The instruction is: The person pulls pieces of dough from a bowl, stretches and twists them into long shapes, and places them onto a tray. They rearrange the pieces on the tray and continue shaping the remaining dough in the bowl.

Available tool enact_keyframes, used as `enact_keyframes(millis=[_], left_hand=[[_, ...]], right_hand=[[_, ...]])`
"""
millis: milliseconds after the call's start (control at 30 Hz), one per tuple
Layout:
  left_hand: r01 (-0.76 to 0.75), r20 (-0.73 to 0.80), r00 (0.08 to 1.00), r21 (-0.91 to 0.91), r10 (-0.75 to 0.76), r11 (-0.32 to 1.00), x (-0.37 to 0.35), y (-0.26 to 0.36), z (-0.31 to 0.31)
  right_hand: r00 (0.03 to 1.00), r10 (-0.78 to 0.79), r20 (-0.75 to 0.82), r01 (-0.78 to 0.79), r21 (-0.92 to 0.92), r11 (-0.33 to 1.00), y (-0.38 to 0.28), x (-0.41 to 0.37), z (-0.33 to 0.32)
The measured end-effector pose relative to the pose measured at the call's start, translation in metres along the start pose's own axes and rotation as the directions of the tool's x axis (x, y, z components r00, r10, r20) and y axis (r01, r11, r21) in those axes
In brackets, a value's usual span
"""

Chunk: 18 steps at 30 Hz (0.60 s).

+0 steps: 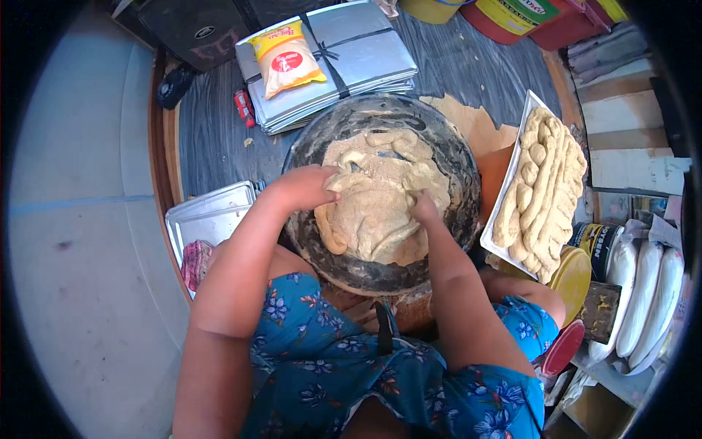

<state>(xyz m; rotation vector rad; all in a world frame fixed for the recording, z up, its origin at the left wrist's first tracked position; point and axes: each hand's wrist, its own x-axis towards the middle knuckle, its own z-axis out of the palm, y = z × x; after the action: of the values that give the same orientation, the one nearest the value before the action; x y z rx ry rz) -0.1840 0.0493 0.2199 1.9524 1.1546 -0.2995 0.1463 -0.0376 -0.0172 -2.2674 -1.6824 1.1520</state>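
Observation:
A large round black basin [457, 164] sits in front of me, its inner wall smeared with flour. In it lies a wide, uneven mass of pale dough [369, 212] with crumbly flour and thick folds around its edges. My left hand [311, 188] is at the dough's upper left edge, fingers curled into it, the fingertips partly hidden. My right hand [424, 206] presses into the dough's right side, its fingers mostly hidden. To the right, a white tray [500, 219] holds several long, twisted rolls of dough [542, 190].
Stacked metal trays [365, 47] tied with black strips stand behind the basin, bearing a yellow-and-clear packet [285, 60]. An empty metal tray [212, 212] lies at left. Yellow lids [570, 282], a red lid [564, 347] and wrapped plastic bundles [640, 293] are at right.

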Motion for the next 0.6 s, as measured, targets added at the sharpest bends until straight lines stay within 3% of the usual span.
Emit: enact_keyframes(millis=[33,133,233,333,433,533,600], left_hand=[[-0.004,0.003,1.000,0.000,0.004,1.000,0.002,0.000,0.000],[0.003,0.020,1.000,0.002,-0.003,1.000,0.003,0.005,0.000],[0.005,0.019,1.000,0.026,-0.006,1.000,0.008,0.001,0.002],[0.003,0.023,1.000,0.016,-0.003,1.000,0.010,-0.005,0.006],[-0.005,0.014,1.000,0.005,0.005,1.000,0.010,-0.003,0.007],[-0.027,-0.004,1.000,0.017,0.027,0.999,0.009,-0.003,0.008],[-0.031,-0.007,0.999,0.025,0.031,0.999,0.007,-0.001,0.009]], right_hand=[[0.997,0.036,0.073,-0.040,0.052,0.998,-0.002,0.002,-0.007],[0.999,0.045,0.005,-0.043,-0.138,0.989,-0.022,-0.006,-0.022],[0.985,-0.126,-0.118,0.088,-0.284,0.955,0.001,0.002,0.003],[0.982,-0.062,-0.180,0.066,0.019,0.998,0.036,0.017,0.009],[0.931,0.157,-0.328,-0.073,0.255,0.964,0.058,0.000,0.009],[0.898,0.371,-0.235,-0.163,0.605,0.779,0.071,-0.026,0.016],[0.913,0.358,-0.197,-0.137,0.678,0.722,0.075,-0.043,0.017]])
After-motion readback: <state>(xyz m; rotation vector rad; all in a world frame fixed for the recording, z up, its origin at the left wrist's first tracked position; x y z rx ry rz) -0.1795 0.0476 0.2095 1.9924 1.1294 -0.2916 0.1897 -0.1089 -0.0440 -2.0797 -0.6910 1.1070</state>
